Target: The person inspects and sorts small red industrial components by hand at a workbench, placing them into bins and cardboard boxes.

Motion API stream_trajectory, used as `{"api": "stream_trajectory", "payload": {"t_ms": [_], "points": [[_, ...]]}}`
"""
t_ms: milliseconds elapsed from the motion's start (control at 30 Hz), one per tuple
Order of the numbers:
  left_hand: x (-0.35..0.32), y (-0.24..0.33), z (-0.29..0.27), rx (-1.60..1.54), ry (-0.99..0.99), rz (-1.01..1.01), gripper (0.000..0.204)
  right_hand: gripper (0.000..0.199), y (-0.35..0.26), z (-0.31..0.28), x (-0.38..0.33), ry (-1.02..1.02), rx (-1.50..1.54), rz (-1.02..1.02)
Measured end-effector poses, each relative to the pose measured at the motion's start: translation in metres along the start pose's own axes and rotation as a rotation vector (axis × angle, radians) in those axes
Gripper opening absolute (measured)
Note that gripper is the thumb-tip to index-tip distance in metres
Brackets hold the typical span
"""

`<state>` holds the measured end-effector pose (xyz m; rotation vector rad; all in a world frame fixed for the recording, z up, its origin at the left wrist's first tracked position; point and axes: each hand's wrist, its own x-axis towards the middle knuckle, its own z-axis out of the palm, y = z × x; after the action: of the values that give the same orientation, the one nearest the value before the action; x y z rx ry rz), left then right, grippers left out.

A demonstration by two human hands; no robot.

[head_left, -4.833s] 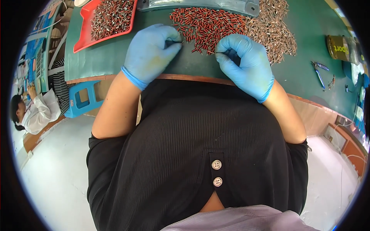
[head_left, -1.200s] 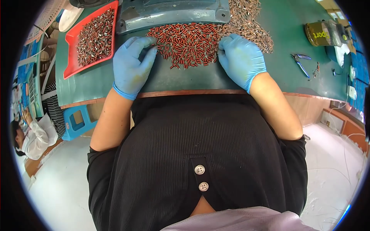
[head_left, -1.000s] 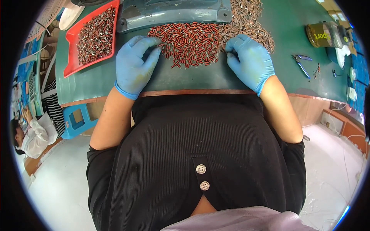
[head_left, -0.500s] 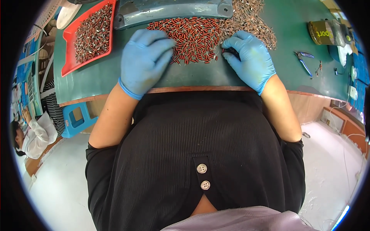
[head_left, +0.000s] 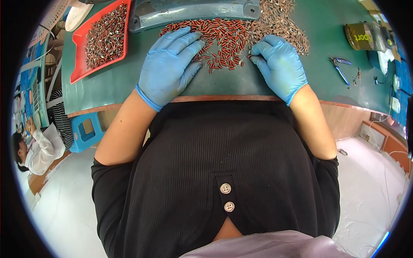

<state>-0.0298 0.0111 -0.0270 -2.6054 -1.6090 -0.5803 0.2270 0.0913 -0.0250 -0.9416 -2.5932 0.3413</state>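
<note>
Small red cylindrical parts with thin metal leads [head_left: 226,45] lie heaped on the green tabletop [head_left: 223,86]. Over the left edge of this heap rests my left hand [head_left: 170,64], blue-gloved, its fingers stretched out and its thumb apart. It grips nothing that I can see. At the heap's right side is my right hand [head_left: 278,63], also gloved in blue. Its fingers are curled, with thumb and forefinger close together beside the red parts. Whatever lies between those fingertips is too small and hidden to name. Brownish small parts [head_left: 284,26] are piled just beyond the right hand.
A red tray [head_left: 77,64] of similar parts stands at the left. A grey curved casing [head_left: 193,12] borders the heap's far side. To the right are blue-handled pliers [head_left: 340,71] and a dark jar [head_left: 361,36]. Another person [head_left: 43,146] sits far left by a blue stool [head_left: 86,133].
My left hand has spread its fingers and shifted slightly, and some red parts near it have moved. The right fingers have drawn closer together; a dark thing under them no longer shows.
</note>
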Motion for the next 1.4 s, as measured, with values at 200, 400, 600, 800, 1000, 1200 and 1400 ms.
{"api": "stream_trajectory", "payload": {"t_ms": [200,400,600,800,1000,1200,1400], "points": [[0.01,0.007,-0.004,-0.042,0.009,-0.042,0.047,0.011,0.005,0.0,-0.003,0.045,0.006,-0.029],[0.016,0.024,0.005,0.08,-0.24,0.011,0.068,0.011,0.007,-0.007,-0.01,0.122,0.109,0.037],[0.011,0.019,-0.007,0.079,-0.245,0.017,0.071,0.012,0.004,-0.008,-0.014,0.137,0.162,0.085],[0.02,0.039,0.002,0.004,-0.227,0.052,0.078,0.016,-0.003,0.001,-0.011,0.203,0.118,-0.005],[0.015,0.038,-0.002,0.15,-0.352,0.03,0.082,0.009,0.008,-0.014,-0.021,0.167,0.145,0.171],[0.015,0.04,-0.006,0.115,-0.28,0.052,0.082,0.011,-0.003,-0.005,-0.015,0.084,0.115,0.051],[0.014,0.043,-0.002,0.104,-0.374,0.081,0.078,0.01,-0.008,-0.001,-0.004,0.037,-0.103,-0.106]]}}
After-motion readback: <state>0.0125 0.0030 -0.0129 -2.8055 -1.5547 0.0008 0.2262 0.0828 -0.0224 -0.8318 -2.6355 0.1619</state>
